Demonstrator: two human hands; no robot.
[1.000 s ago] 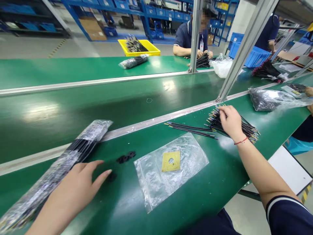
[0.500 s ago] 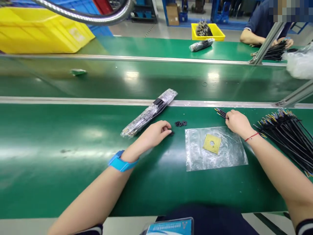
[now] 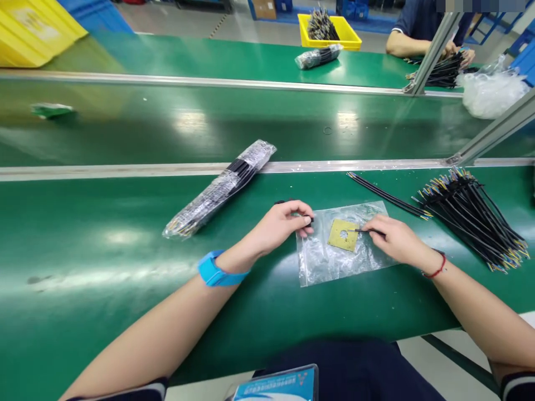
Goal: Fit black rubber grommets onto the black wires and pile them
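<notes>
One black cable (image 3: 358,230): right hand (image 3: 392,238) pinches it, fingers closed, tip at the yellow square (image 3: 335,238).
Left hand (image 3: 283,225): fingers closed on a small black piece (image 3: 310,221).
Clear bag (image 3: 320,268): beneath the square, on the worktop (image 3: 104,317).
Cable bundle (image 3: 474,217): farther right.

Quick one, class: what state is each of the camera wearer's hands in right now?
Left hand: closed, pinching a small black part.
Right hand: closed, holding a cable, its end over the yellow square.
</notes>
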